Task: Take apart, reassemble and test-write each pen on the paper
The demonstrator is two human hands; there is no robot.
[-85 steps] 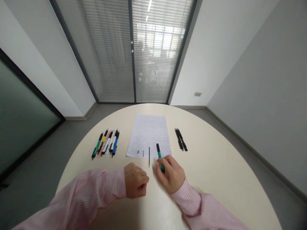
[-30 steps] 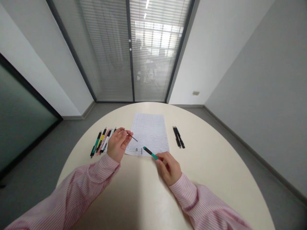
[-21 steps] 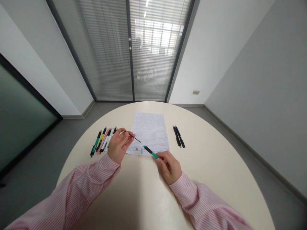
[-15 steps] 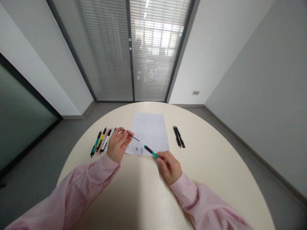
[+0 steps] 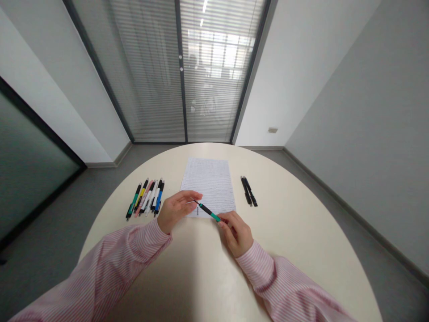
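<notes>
Low over the table, my right hand [image 5: 237,233] is closed on the rear of a green and black pen barrel [image 5: 209,212], its black grip end pointing up and left. My left hand [image 5: 179,208] pinches a thin dark pen refill [image 5: 196,202], now mostly out of sight; its visible piece meets the open end of the barrel. How deep the refill sits inside is hidden. Beneath and beyond both hands lies a sheet of paper [image 5: 209,176] covered in lines of writing, with small dark marks near its lower edge.
Several pens [image 5: 145,197] in green, yellow, pink, white and blue lie side by side at the left. Two black pens [image 5: 249,191] rest right of the paper. All are on a round cream table [image 5: 288,232], with a blinds-covered glass partition [image 5: 150,89] behind.
My left hand has moved right and brought the refill to the barrel's open end, sliding most of it out of sight. My right hand has stayed almost still with the barrel.
</notes>
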